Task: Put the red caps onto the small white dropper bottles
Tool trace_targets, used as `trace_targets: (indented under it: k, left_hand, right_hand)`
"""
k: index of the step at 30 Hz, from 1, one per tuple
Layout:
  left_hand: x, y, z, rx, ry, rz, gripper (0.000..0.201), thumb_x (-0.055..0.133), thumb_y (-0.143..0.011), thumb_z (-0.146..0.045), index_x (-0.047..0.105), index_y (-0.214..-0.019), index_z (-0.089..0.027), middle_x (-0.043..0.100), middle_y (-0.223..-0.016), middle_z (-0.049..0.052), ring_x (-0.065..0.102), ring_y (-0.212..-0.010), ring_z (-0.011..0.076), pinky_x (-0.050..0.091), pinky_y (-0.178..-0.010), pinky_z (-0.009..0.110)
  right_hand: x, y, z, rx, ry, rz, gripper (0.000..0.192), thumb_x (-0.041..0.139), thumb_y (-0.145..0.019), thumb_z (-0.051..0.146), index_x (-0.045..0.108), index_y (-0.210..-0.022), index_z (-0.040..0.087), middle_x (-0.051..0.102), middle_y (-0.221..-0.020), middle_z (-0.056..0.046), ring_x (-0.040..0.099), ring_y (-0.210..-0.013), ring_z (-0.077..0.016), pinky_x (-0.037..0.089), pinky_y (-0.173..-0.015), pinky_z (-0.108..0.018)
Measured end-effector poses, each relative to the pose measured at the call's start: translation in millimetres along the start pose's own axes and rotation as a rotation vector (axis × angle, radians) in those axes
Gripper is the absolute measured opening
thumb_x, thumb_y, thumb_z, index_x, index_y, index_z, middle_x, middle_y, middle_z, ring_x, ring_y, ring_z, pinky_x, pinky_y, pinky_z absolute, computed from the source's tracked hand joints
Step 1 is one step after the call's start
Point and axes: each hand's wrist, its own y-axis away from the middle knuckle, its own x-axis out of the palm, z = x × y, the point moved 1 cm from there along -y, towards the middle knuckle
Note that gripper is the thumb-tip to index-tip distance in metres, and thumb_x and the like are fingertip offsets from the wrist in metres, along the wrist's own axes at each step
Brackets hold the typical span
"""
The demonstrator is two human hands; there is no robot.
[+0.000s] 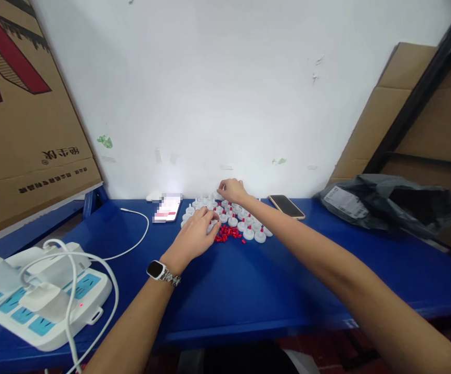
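A cluster of small white round caps (244,221), some with red tips, sits on the blue table (272,280) near the white wall. Beside them lies a little pile of loose red pieces (229,233). My left hand (195,236), a watch on its wrist, rests at the left of the pile, fingers curled on a small red piece at the caps' edge. My right hand (231,190) reaches over the far side of the cluster, its fingertips pinched down on a white cap there. What the fingers hold is too small to make out clearly.
A white power strip (34,301) with plugs and cables sits at the near left. A phone (168,208) on a white cable lies left of the caps, another phone (287,206) right of them. A dark plastic bag (385,205) lies far right. Cardboard boxes (23,114) flank both sides.
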Motion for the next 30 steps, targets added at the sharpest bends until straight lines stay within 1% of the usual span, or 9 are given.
trace_targets:
  k: [2,6,8,10,12,15,19,24,30]
  left_hand:
    - [-1.7,-0.4,-1.9,-0.001,-0.025,-0.081,0.025,0.043,-0.097,-0.036,0.054,-0.114,-0.021,0.056,-0.113,0.009,0.057,-0.106,0.0263,0.049,-0.09,0.043]
    - [-2.4,-1.0,-8.4,0.005,-0.046,-0.212,0.043,0.051,-0.093,-0.041,0.045,-0.13,-0.019,0.052,-0.124,0.012,0.051,-0.116,0.0296,0.046,-0.098,0.047]
    - [0.8,-1.1,-11.6,0.026,-0.027,-0.178,0.046,0.051,-0.093,-0.043,0.043,-0.132,-0.019,0.054,-0.124,0.012,0.052,-0.116,0.0298,0.046,-0.098,0.048]
    - [5.8,-1.0,-14.0,0.053,0.017,-0.086,0.039,0.047,-0.096,-0.042,0.047,-0.128,-0.021,0.059,-0.118,0.01,0.055,-0.112,0.0283,0.047,-0.097,0.047]
    - [10.6,-0.7,-15.8,0.08,0.071,-0.005,0.032,0.042,-0.098,-0.041,0.052,-0.121,-0.022,0.062,-0.112,0.008,0.057,-0.109,0.0261,0.047,-0.097,0.046]
    - [13.9,-0.3,-17.7,0.111,0.127,0.029,0.031,0.038,-0.1,-0.04,0.054,-0.117,-0.021,0.061,-0.114,0.009,0.057,-0.112,0.0247,0.045,-0.1,0.045]
    - [13.9,-0.2,-19.5,0.116,0.147,0.046,0.031,0.035,-0.1,-0.04,0.053,-0.117,-0.021,0.058,-0.118,0.01,0.054,-0.116,0.0249,0.044,-0.102,0.044]
    - [14.0,0.1,-18.9,0.119,0.154,0.058,0.03,0.036,-0.1,-0.039,0.053,-0.117,-0.022,0.058,-0.116,0.009,0.054,-0.113,0.0245,0.044,-0.102,0.044]
    - [13.0,0.2,-18.8,0.109,0.15,0.069,0.031,0.036,-0.1,-0.04,0.054,-0.116,-0.021,0.058,-0.113,0.009,0.054,-0.111,0.0242,0.044,-0.1,0.044]
  right_hand:
    - [-12.7,19.7,1.0,-0.015,-0.055,-0.056,0.023,0.05,-0.09,0.032,0.07,-0.095,0.02,0.073,-0.091,-0.004,0.062,-0.092,-0.0197,0.037,-0.088,-0.034]
    - [-27.5,74.0,6.7,-0.11,-0.39,-0.144,0.023,0.056,-0.089,0.036,0.07,-0.087,0.019,0.067,-0.072,0.0,0.059,-0.069,-0.0142,0.039,-0.072,-0.027]
    - [-28.0,100.1,8.8,-0.134,-0.493,-0.144,0.024,0.056,-0.089,0.038,0.07,-0.085,0.018,0.066,-0.071,0.0,0.057,-0.067,-0.0137,0.038,-0.068,-0.026]
    - [-27.4,121.7,8.3,-0.148,-0.526,-0.126,0.026,0.055,-0.091,0.038,0.07,-0.083,0.019,0.066,-0.07,0.0,0.056,-0.069,-0.0141,0.037,-0.069,-0.027]
    - [-29.1,139.3,4.2,-0.157,-0.473,-0.138,0.026,0.053,-0.093,0.038,0.07,-0.085,0.02,0.066,-0.072,0.0,0.056,-0.074,-0.0154,0.036,-0.076,-0.03]
    - [-36.4,161.6,-6.1,-0.202,-0.273,-0.17,0.021,0.055,-0.093,0.037,0.067,-0.092,0.021,0.066,-0.079,-0.002,0.054,-0.084,-0.0187,0.032,-0.085,-0.036]
    - [-40.9,182.9,-15.0,-0.332,0.029,-0.08,0.021,0.059,-0.09,0.039,0.065,-0.093,0.02,0.062,-0.093,-0.009,0.049,-0.096,-0.0253,0.031,-0.085,-0.04]
    - [-31.5,186.2,-13.6,-0.391,0.188,-0.018,0.021,0.053,-0.093,0.035,0.066,-0.095,0.018,0.058,-0.101,-0.013,0.047,-0.099,-0.0276,0.032,-0.084,-0.042]
    - [-30.4,179.8,-11.1,-0.405,0.219,-0.009,0.021,0.052,-0.093,0.032,0.065,-0.096,0.016,0.059,-0.099,-0.014,0.047,-0.099,-0.0289,0.033,-0.085,-0.044]
